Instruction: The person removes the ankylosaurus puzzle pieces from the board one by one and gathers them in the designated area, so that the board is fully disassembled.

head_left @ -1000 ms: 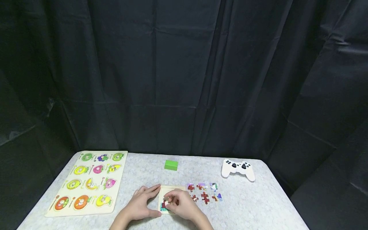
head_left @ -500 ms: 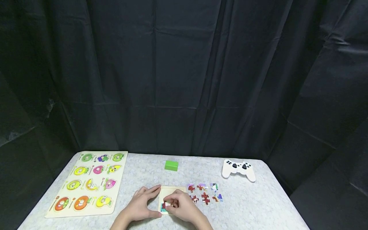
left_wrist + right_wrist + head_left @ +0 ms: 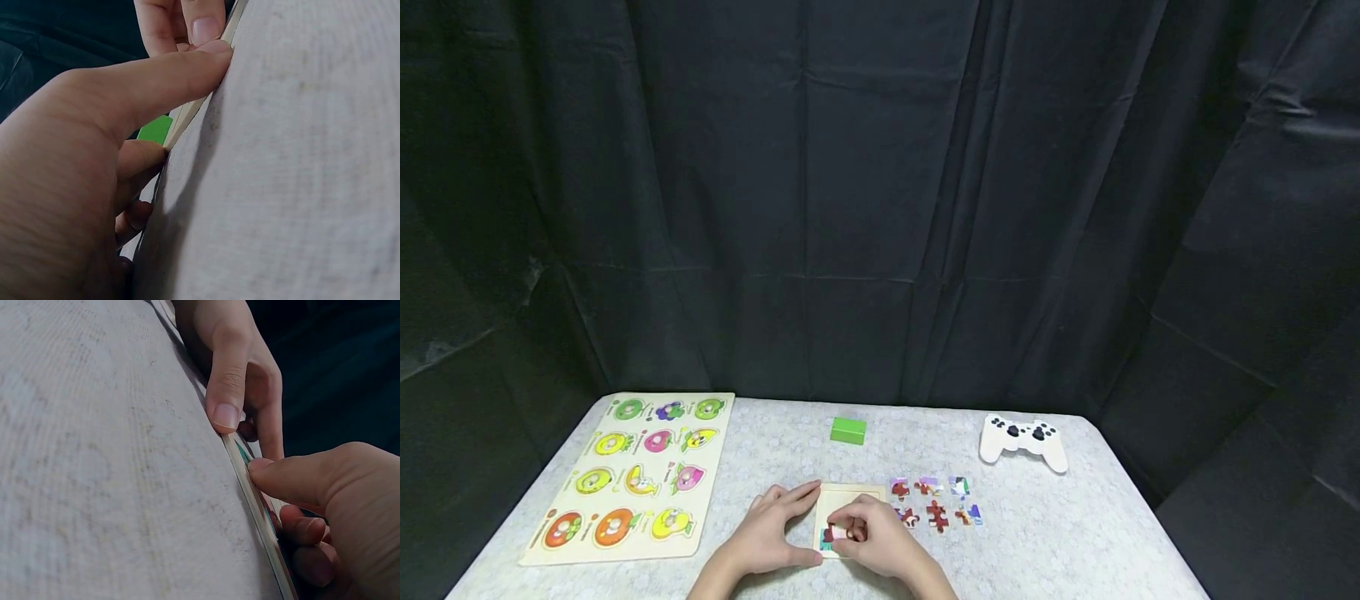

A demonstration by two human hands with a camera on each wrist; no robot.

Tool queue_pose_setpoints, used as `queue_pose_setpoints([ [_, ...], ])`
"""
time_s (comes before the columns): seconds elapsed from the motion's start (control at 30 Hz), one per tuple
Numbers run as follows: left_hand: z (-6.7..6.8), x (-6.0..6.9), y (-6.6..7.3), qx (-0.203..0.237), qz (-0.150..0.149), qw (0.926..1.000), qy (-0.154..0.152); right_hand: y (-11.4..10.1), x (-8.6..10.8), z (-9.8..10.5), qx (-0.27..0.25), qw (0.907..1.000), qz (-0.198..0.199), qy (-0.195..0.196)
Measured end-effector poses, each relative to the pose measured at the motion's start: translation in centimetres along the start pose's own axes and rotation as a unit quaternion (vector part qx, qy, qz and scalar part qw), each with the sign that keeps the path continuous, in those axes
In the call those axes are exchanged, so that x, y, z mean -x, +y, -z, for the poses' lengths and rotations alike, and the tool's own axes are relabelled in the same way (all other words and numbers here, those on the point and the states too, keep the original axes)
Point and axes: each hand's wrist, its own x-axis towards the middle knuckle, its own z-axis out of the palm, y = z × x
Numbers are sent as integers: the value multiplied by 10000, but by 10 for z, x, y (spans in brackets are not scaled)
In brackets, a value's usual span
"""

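Observation:
A small wooden puzzle tray point(image 3: 850, 492) lies near the table's front edge. Teal, red and white jigsaw picture shows in its lower left part. My left hand point(image 3: 769, 533) braces the tray's left side, thumb at the near corner and index finger at the far one, with a wide gap between them. My right hand point(image 3: 880, 535) is over the tray's lower right part. Its curled thumb and fingers pinch a puzzle piece point(image 3: 838, 532) low in the tray, mostly hidden by the fingers. The right wrist view shows the right thumb point(image 3: 281, 478) down inside the rim.
Several loose jigsaw pieces point(image 3: 937, 517) lie right of the tray. A green block point(image 3: 847, 431) sits behind it. At the back right is a white game controller point(image 3: 1022, 443). A large fruit puzzle board point(image 3: 625, 475) covers the table's left side. A black curtain point(image 3: 865, 208) hangs behind.
The right hand's fingers have lowered slightly with the puzzle piece, which now lies flatter in the tray. The left hand has stayed at the tray's left side.

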Motion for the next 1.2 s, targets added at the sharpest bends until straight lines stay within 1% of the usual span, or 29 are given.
queue_pose_setpoints([
  [0.43, 0, 0, -1, 84, -28, 9999, -50, 0, 2, -1, -40, 10000, -38, -46],
  [0.67, -1, 0, -2, 55, -98, 9999, 2, 0, 2, -1, -136, 9999, -24, -48],
  [0.87, -1, 0, -1, -7, -131, 9999, 49, 2, 1, -2, -37, 9999, 105, -35],
  [1.03, 0, 0, -1, -34, -133, 9999, 62, 3, 2, 0, -100, 9998, 158, -121],
  [1.2, 0, 0, 0, -52, -140, 9998, 92, 2, 2, 1, -247, 9995, 28, -201],
])
